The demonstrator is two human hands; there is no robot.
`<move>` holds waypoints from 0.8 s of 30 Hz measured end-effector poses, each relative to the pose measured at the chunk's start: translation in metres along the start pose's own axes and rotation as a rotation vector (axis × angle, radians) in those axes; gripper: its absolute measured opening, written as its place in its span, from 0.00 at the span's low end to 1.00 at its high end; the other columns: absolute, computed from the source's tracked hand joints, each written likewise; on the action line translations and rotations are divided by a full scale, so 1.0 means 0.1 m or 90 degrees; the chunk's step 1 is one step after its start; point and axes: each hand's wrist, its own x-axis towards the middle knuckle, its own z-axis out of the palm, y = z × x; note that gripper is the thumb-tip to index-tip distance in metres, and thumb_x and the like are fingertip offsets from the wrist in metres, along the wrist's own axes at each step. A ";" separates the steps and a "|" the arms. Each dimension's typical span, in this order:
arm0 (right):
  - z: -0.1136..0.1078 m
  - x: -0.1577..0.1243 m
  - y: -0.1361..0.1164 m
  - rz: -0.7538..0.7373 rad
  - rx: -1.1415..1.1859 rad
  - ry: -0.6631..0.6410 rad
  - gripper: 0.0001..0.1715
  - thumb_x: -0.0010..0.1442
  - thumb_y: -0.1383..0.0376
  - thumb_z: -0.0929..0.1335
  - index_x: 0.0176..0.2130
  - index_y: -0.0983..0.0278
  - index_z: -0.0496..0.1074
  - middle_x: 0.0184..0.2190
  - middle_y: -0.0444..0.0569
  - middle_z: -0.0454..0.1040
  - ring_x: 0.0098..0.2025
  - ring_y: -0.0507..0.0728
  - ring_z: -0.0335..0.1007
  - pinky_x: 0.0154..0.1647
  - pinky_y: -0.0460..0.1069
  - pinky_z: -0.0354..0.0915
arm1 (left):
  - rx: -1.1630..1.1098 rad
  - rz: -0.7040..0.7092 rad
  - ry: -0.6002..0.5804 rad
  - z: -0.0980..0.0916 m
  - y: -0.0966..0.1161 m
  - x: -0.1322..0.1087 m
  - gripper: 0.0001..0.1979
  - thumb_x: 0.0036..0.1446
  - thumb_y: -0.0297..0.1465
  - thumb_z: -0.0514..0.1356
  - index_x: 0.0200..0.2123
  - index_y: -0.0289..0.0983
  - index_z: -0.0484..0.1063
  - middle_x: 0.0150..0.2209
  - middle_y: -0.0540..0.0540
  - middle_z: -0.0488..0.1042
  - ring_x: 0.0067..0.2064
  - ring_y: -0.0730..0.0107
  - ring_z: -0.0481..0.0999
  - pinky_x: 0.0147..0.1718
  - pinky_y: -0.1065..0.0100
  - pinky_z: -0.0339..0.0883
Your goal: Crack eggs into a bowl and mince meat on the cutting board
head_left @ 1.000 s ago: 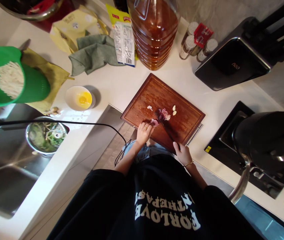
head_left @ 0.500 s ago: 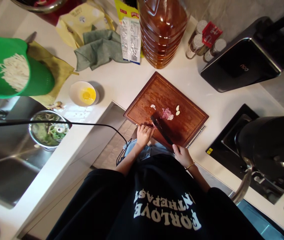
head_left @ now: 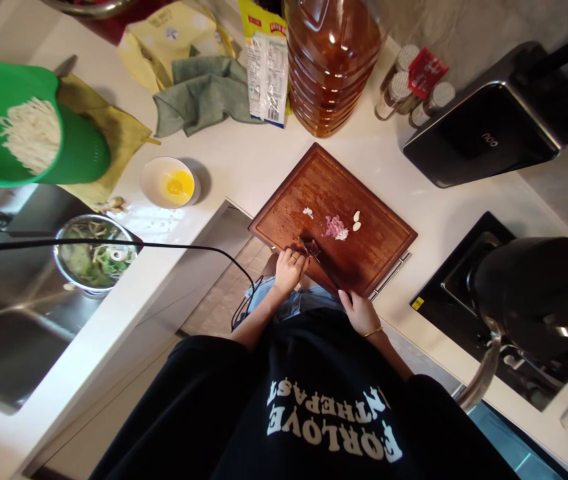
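A brown wooden cutting board (head_left: 284,193) lies on the counter in front of me. My right hand (head_left: 360,312) grips the handle of a dark knife (head_left: 325,272), whose blade reaches across the board's near part toward my left fingers. My left hand (head_left: 291,268) is closed, with curled fingertips pressed down at the board's near left edge beside the blade. Whatever those fingers pinch is hidden. Chopped pink-and-white pieces (head_left: 335,227) form a small heap mid-board. Left of it sit a few white bits (head_left: 308,213), and right of it two garlic cloves (head_left: 357,221).
A bowl with raw egg (head_left: 151,181) stands left of the board, near a green container of white strips (head_left: 84,150). Greens fill a metal bowl (head_left: 95,291) in the sink. An oil jug (head_left: 334,73) and knife block (head_left: 469,127) stand behind; a black pot (head_left: 529,293) is right.
The knife blade has turned more edge-on and come closer to my left fingers. My right hand has shifted slightly left; my left hand stays at the board's edge.
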 end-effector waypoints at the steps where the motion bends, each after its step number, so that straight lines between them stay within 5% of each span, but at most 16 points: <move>1: 0.00 0.01 -0.03 0.004 -0.017 -0.002 0.27 0.65 0.51 0.54 0.37 0.63 0.72 0.26 0.53 0.76 0.27 0.58 0.72 0.26 0.47 0.55 | -0.004 0.003 -0.004 0.01 0.00 0.01 0.16 0.63 0.34 0.48 0.27 0.37 0.70 0.28 0.43 0.71 0.36 0.62 0.66 0.36 0.61 0.57; 17: 0.14 0.35 -0.28 0.005 0.006 0.008 0.28 0.65 0.52 0.54 0.49 0.63 0.71 0.33 0.55 0.78 0.37 0.60 0.75 0.37 0.48 0.63 | -0.018 0.007 0.006 -0.02 -0.04 0.02 0.15 0.63 0.34 0.48 0.29 0.36 0.71 0.28 0.44 0.71 0.36 0.64 0.68 0.38 0.63 0.61; 24: 0.12 0.13 -0.04 0.031 -0.056 -0.029 0.26 0.65 0.54 0.54 0.48 0.64 0.70 0.33 0.55 0.78 0.35 0.60 0.75 0.34 0.48 0.62 | 0.007 -0.068 0.023 0.00 0.01 0.03 0.15 0.62 0.33 0.48 0.29 0.36 0.71 0.28 0.42 0.71 0.36 0.62 0.67 0.38 0.62 0.60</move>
